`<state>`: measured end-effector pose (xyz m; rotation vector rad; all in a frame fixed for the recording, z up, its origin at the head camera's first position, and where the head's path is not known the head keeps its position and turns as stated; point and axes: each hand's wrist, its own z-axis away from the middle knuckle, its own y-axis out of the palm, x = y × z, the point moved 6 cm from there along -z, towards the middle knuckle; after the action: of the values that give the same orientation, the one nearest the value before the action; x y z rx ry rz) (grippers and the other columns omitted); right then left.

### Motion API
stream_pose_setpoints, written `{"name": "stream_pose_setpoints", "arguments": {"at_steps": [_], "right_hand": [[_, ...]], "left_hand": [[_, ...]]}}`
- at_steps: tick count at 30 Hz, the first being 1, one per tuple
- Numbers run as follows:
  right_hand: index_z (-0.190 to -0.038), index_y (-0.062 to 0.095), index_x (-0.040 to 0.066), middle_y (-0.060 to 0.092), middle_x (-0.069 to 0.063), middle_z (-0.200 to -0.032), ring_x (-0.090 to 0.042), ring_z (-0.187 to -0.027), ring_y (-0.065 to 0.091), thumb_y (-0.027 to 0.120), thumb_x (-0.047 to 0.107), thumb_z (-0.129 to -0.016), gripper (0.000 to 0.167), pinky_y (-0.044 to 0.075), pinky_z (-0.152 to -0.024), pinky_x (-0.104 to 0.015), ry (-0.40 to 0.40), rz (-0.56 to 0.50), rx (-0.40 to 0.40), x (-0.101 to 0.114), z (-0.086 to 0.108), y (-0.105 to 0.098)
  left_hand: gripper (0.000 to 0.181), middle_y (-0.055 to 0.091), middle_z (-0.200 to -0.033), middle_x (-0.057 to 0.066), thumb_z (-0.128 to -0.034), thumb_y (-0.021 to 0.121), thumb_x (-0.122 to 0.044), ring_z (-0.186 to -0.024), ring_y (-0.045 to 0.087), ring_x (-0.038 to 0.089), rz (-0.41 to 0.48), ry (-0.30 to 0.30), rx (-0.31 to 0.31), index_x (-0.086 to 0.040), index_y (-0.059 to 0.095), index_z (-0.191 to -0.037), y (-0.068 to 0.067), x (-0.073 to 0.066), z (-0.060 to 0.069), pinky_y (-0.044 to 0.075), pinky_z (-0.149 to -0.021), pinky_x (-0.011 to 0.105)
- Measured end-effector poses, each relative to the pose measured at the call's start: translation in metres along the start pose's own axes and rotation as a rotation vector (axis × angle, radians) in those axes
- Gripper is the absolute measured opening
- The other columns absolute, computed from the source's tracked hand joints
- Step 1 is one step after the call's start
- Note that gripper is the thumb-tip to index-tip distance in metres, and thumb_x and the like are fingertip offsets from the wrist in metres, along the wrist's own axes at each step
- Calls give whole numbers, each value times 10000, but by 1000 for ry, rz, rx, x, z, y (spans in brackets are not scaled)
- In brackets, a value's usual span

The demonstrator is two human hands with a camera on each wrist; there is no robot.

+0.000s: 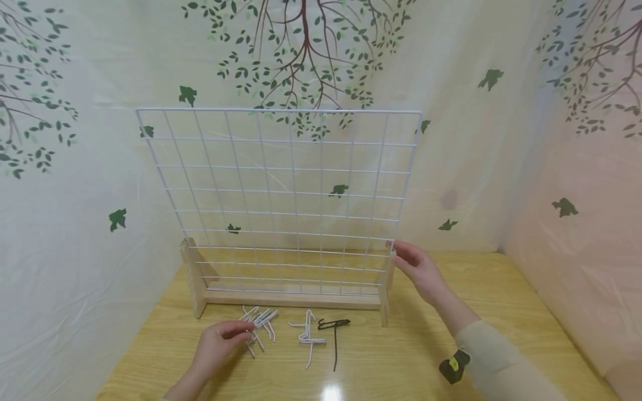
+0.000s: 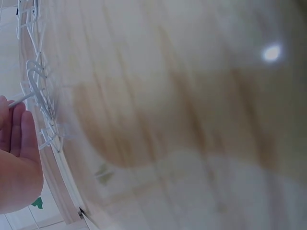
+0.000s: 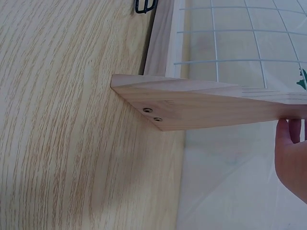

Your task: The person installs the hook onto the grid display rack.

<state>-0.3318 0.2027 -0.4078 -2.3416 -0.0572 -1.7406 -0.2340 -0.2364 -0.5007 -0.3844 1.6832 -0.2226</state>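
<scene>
On the head view I have a wood-grain table (image 1: 396, 362) under both hands, with pale sheets (image 1: 466, 172) printed with branches and leaves behind and at the sides. I count one white wire grid (image 1: 281, 111), one wooden stand (image 1: 293, 299) with two posts, two clusters of white hooks and a black hook piece (image 1: 335, 342). The first cluster (image 1: 264, 318) lies at the fingertips of my left hand (image 1: 218, 342); the second (image 1: 306, 336) is just right of them, the black piece a little farther right. I can't count the hooks in either tangle. My right hand (image 1: 421, 273) has its thumb and fingers closed around the top of the right post; the grid rises above and left of them.

My left wrist view shows what the head view leaves unclear: thumb and fingers nearly together, pinching the end of one white hook (image 2: 21, 99), with others just past the fingertips.

My right wrist view adds two screws (image 3: 147, 110) low on the post's outer face, well away from the curled fingers.
</scene>
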Motion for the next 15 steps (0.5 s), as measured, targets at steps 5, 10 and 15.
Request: {"name": "stream_pose_setpoints", "arguments": {"at_steps": [5, 10, 15], "right_hand": [[-1367, 500, -58, 532, -160, -1412, -236, -1251, 524, 597, 115, -998, 418, 445, -961, -188, 0, -2, -3, 1, 1, 0], [-1361, 491, -74, 556, -129, -1395, -201, -1237, 533, 603, 103, -992, 425, 443, -964, -189, -7, -20, -8, 2, 2, 1], [-1361, 486, -80, 575, -73, -1384, -137, -1225, 537, 605, 101, -991, 429, 434, -975, -186, -3, -41, -14, 2, 2, 1]], "left_hand": [[122, 746, -917, 67, -770, 797, 11, -815, 664, 50, -30, 0, 3, -30, 765, -881, 0, 1, -1, 542, -724, 196], [116, 744, -908, 76, -766, 795, 23, -804, 673, 65, -12, 25, 29, -22, 762, -868, 0, 0, -3, 547, -724, 205], [106, 743, -906, 82, -779, 787, 14, -799, 674, 64, 7, 19, 60, -10, 756, -878, 0, -1, -4, 554, -725, 216]]}}
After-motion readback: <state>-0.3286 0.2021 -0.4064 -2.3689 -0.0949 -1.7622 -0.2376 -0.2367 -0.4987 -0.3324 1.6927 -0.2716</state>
